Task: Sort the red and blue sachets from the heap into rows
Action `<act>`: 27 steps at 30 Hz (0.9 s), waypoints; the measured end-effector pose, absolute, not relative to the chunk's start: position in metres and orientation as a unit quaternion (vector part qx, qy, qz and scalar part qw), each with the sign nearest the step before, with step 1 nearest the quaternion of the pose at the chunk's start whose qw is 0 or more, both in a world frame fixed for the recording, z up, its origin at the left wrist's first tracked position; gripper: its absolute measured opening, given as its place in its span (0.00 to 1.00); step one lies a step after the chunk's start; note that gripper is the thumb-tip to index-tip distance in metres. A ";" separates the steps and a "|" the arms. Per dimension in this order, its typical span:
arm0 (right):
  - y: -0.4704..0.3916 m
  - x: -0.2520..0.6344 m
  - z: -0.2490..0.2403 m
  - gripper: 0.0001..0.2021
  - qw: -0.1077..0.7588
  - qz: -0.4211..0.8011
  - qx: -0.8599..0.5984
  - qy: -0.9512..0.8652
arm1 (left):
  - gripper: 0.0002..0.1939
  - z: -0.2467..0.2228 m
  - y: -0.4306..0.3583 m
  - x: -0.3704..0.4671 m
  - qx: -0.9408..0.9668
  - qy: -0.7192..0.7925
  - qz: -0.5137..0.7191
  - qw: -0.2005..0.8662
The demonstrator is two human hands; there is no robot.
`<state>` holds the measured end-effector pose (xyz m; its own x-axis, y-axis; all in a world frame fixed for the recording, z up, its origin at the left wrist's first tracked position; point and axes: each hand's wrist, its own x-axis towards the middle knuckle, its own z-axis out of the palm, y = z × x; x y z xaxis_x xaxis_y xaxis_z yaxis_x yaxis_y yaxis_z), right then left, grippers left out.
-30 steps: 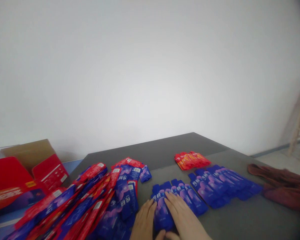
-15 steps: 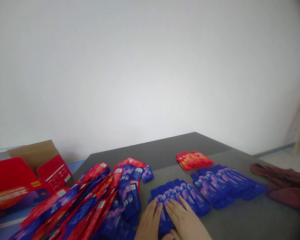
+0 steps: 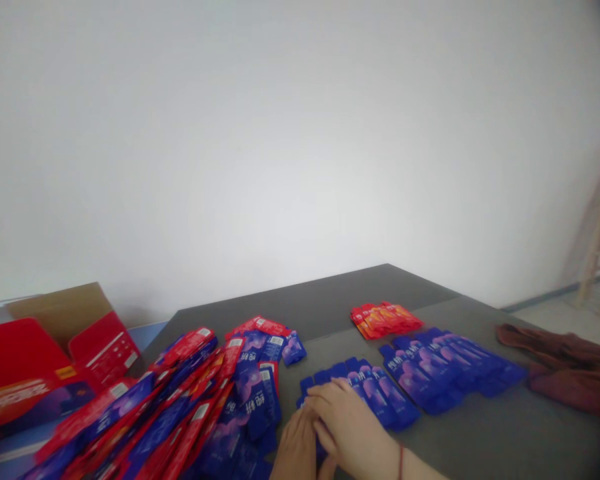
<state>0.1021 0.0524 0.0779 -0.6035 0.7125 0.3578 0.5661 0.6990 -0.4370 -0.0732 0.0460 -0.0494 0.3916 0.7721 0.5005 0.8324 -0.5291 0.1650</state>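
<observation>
Both hands are on the left blue packet row (image 3: 380,393), near part of the worktop (image 3: 480,433), in from its left edge. Right hand (image 3: 349,421) overlaps left hand (image 3: 296,445); fingers of each close together, undersides hidden, can't tell if anything is pinched. Risks: uneven pressure could skew the overlapping packets, probably slick; a rightward shove could run them into the right blue packet row (image 3: 445,370) just beside. The mixed heap (image 3: 180,407) along the left edge looks loose; a left-arm bump could slide it toward the red carton (image 3: 20,367). Writing: blue packets show white characters, apparently 纯耕. Red-orange packets (image 3: 386,320), nearer the far edge, have white lettering, too small to read. Barcodes in the heap, digits unreadable. Carton has large pale lettering, blurred; flap print not legible.
</observation>
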 end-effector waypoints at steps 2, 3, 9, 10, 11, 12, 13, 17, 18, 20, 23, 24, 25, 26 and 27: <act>0.062 0.076 0.082 0.17 0.254 0.147 -0.330 -0.897 | 0.31 -0.051 0.042 -0.071 -0.810 -0.504 -0.297 0.036; 0.067 0.062 0.084 0.18 0.243 0.146 -0.322 -0.903 | 0.30 -0.052 0.040 -0.070 -0.802 -0.514 -0.305 0.022; 0.100 -0.012 0.088 0.27 0.196 0.146 -0.392 -0.887 | 0.26 -0.051 0.035 -0.074 -0.770 -0.542 -0.332 -0.046; 0.105 -0.021 0.087 0.27 0.192 0.142 -0.402 -0.884 | 0.27 -0.049 0.035 -0.074 -0.767 -0.542 -0.338 -0.053; 0.110 -0.030 0.086 0.28 0.188 0.137 -0.411 -0.882 | 0.28 -0.047 0.035 -0.074 -0.765 -0.541 -0.344 -0.060; 0.114 -0.037 0.085 0.29 0.181 0.135 -0.418 -0.880 | 0.28 -0.045 0.036 -0.074 -0.764 -0.538 -0.350 -0.066; 0.118 -0.043 0.084 0.31 0.177 0.141 -0.424 -0.877 | 0.29 -0.044 0.036 -0.074 -0.764 -0.533 -0.355 -0.072; 0.128 -0.059 0.080 0.36 0.199 0.189 -0.439 -0.855 | 0.29 -0.039 0.036 -0.073 -0.762 -0.525 -0.367 -0.095; 0.130 -0.060 0.079 0.36 0.209 0.200 -0.443 -0.849 | 0.29 -0.038 0.036 -0.073 -0.759 -0.528 -0.368 -0.101; 0.133 -0.060 0.079 0.33 0.225 0.219 -0.449 -0.837 | 0.29 -0.035 0.036 -0.072 -0.752 -0.533 -0.370 -0.113; 0.138 -0.057 0.080 0.25 0.257 0.264 -0.452 -0.812 | 0.28 -0.031 0.036 -0.070 -0.749 -0.531 -0.377 -0.121; 0.140 -0.055 0.081 0.21 0.268 0.281 -0.452 -0.803 | 0.28 -0.029 0.036 -0.069 -0.748 -0.531 -0.379 -0.122; 0.142 -0.053 0.082 0.16 0.279 0.300 -0.450 -0.793 | 0.28 -0.027 0.036 -0.068 -0.745 -0.532 -0.383 -0.124; 0.144 -0.050 0.084 0.11 0.290 0.321 -0.449 -0.782 | 0.28 -0.026 0.035 -0.067 -0.741 -0.534 -0.387 -0.127; 0.145 -0.047 0.086 0.06 0.301 0.343 -0.447 -0.770 | 0.28 -0.023 0.035 -0.067 -0.735 -0.537 -0.391 -0.133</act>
